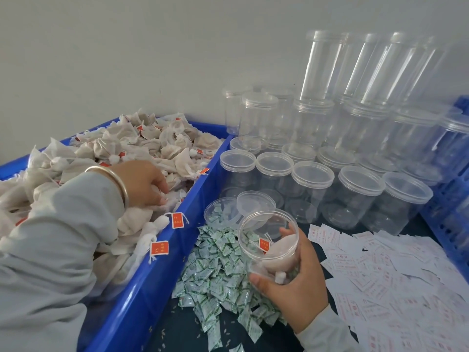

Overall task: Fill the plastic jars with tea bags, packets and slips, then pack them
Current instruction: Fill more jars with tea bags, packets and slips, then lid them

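Observation:
My right hand (295, 280) grips an open clear plastic jar (269, 240), tilted toward me, with a tea bag and its red tag inside. My left hand (142, 182) reaches into the blue bin (203, 189) heaped with white tea bags (152, 143), its fingers curled down around one of them. A pile of small green-and-white packets (215, 270) lies on the dark table under the jar. White slips with red print (396, 280) are spread to the right. A second open jar (223, 212) holding packets stands behind, its lid (255, 203) leaning on it.
Several lidded empty jars (312, 189) stand in rows at the back, with taller stacks (355, 69) against the grey wall. A blue crate (454, 199) borders the right side. Tea bag tags (159, 248) hang over the bin's rim.

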